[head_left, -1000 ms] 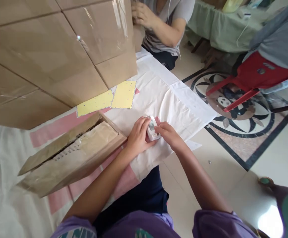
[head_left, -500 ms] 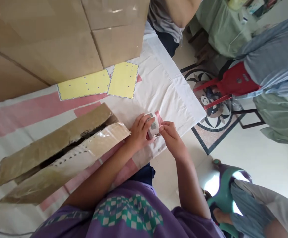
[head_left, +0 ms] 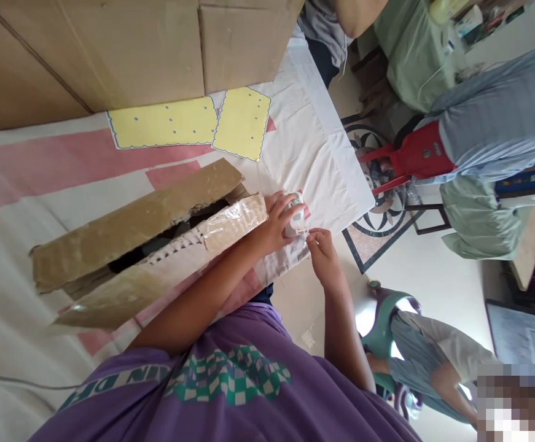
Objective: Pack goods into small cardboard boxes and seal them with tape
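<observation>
Gripping small white device (head_left: 296, 216), left hand (head_left: 274, 227) fingers closed round it, at tabletop (head_left: 341, 178) edge beside cardboard box (head_left: 133, 227). Right hand (head_left: 323, 255) fingers pinched together at its lower end. Risk: hard tug, device slips, drops to floor (head_left: 433, 288).

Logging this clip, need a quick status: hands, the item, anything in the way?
Left hand wrapped on small white device over white cloth. Right hand pinched at its lower corner, grip unclear. Open cardboard box beside left forearm.

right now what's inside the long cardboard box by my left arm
Only a dark gap shows between the cardboard box's taped flaps; its contents are covered by them.
</observation>
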